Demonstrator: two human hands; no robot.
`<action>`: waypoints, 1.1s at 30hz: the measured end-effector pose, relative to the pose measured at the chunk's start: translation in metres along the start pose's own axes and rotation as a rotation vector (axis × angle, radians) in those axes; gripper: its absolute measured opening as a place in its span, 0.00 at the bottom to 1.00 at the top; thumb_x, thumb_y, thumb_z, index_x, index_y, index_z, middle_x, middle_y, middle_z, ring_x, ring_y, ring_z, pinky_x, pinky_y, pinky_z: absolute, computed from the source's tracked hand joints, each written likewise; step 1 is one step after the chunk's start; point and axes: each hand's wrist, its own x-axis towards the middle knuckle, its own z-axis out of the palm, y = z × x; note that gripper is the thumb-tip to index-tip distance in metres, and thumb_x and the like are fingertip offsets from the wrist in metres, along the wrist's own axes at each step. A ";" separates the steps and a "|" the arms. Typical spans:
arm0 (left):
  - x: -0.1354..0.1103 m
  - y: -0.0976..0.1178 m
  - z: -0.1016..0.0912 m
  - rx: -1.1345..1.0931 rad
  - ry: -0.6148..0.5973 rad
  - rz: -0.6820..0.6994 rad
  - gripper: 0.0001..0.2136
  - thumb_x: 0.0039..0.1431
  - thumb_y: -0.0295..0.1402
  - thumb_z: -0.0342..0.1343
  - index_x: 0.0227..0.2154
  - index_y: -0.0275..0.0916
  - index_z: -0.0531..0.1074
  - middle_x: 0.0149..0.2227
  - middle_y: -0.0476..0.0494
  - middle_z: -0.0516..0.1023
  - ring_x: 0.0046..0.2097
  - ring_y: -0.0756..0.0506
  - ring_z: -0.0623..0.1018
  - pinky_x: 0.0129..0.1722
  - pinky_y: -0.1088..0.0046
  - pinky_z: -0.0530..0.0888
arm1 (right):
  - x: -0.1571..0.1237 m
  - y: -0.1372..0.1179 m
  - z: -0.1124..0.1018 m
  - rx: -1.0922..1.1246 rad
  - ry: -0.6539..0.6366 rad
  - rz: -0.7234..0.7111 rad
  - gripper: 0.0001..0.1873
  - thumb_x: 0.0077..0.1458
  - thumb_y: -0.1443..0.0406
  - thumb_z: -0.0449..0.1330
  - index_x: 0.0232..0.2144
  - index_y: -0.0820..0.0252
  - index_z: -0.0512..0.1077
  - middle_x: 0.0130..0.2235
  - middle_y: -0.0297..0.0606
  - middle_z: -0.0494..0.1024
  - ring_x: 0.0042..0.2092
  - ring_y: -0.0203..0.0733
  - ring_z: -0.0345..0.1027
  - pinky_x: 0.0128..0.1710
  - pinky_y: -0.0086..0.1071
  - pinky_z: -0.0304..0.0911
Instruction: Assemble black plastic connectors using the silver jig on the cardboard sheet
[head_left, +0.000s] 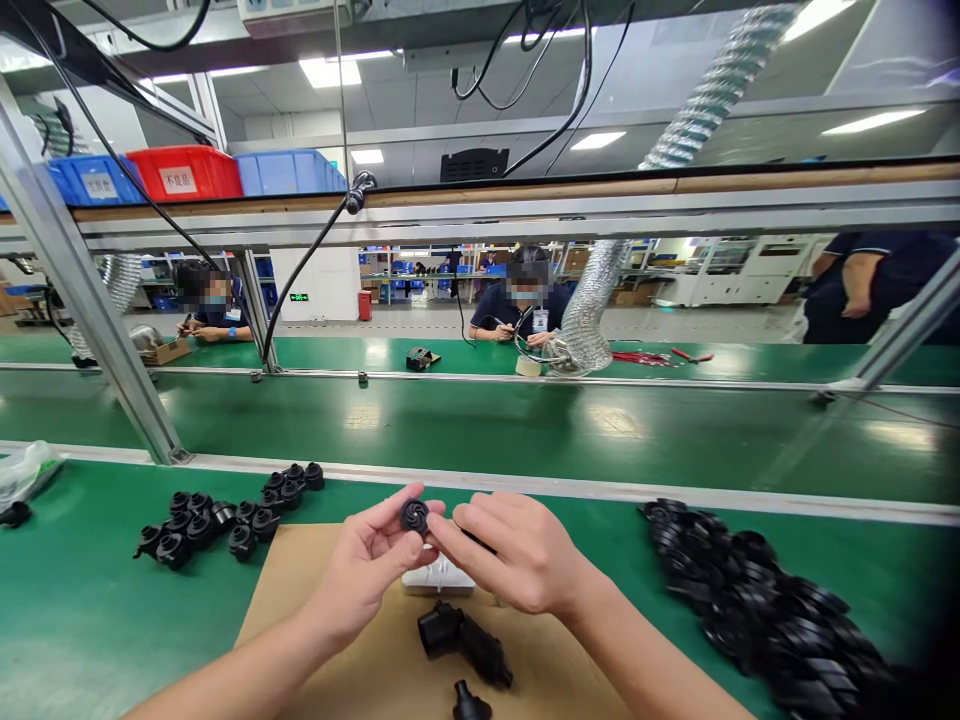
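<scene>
My left hand pinches a small round black plastic part between thumb and fingers, held up above a brown cardboard sheet. My right hand is closed beside it, its index finger and thumb touching the same part from the right. Under my hands a white block lies on the cardboard. Nearer to me lie a black cylindrical housing and a small black piece.
A row of black housings lies at the left on the green bench. A heap of black round parts lies at the right. A clear bag is at far left. Three people work beyond the conveyor.
</scene>
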 end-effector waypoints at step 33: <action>-0.007 0.028 0.003 0.243 -0.058 0.023 0.27 0.60 0.40 0.72 0.62 0.47 0.76 0.52 0.38 0.83 0.52 0.40 0.80 0.50 0.69 0.76 | 0.035 -0.018 -0.003 1.166 -0.212 1.274 0.12 0.48 0.59 0.68 0.31 0.63 0.82 0.26 0.33 0.68 0.29 0.37 0.55 0.27 0.29 0.53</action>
